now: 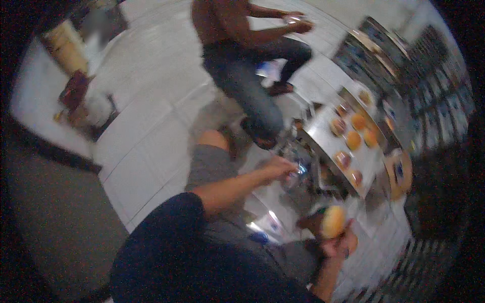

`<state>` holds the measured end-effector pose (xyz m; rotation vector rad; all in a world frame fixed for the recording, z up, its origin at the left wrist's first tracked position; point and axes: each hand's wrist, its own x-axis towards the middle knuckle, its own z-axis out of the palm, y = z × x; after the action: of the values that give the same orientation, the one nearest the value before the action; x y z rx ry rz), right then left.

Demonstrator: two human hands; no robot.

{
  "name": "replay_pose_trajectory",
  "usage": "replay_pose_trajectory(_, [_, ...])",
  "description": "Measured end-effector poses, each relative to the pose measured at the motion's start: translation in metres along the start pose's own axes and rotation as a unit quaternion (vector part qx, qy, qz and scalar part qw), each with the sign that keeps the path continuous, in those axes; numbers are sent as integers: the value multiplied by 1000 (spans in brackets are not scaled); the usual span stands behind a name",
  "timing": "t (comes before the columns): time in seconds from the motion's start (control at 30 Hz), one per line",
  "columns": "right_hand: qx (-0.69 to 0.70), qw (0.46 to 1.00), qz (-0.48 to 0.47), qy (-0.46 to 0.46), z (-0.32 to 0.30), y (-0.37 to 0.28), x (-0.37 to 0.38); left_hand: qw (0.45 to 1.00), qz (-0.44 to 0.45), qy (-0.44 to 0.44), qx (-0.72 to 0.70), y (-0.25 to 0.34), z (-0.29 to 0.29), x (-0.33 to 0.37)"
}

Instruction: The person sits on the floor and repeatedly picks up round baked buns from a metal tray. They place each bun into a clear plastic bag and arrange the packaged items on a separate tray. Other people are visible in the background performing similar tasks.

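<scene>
My right hand [339,244] is closed around a golden-brown bun [333,222], holding it up at the lower right. To its left and farther out, my left hand [278,168] pinches a shiny, clear piece of plastic that looks like a bag [301,169]. The picture is blurred, so the bag's mouth cannot be made out. A tray [318,132] with several round buns [353,140] lies to the right of my left hand; some of them look shiny, as if wrapped.
Across from me a person [237,76] sits low, both hands on a small shiny item [294,19]. Stacked dark crates [429,91] line the right side. A blue-and-white plastic packet [268,227] lies by my legs. Bags and boxes [76,91] stand at the far left.
</scene>
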<state>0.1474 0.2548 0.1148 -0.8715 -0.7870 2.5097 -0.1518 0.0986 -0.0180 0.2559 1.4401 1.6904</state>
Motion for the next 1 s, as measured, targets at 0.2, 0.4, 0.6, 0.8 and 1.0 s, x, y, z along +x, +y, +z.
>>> replay_pose_trajectory(0.2, [81, 994, 66, -26, 27, 96, -130, 984, -72, 109, -119, 38, 32, -84])
replay_pose_trajectory(0.4, [-557, 733, -390, 15, 93, 82, -125, 974, -57, 19, -218, 68, 112, -173])
replay_pose_trajectory(0.6, [-165, 933, -316, 51, 95, 78, -74, 985, 127, 44, -111, 85, 133, -204])
replay_pose_trajectory(0.8, [101, 951, -158, -247, 66, 51, -100, 969, 111, -144, 167, 107, 133, -219])
replay_pose_trajectory(1.0, [-540, 794, -231, -158, 71, 69, -111, 957, 75, -74, -270, 56, 120, -224])
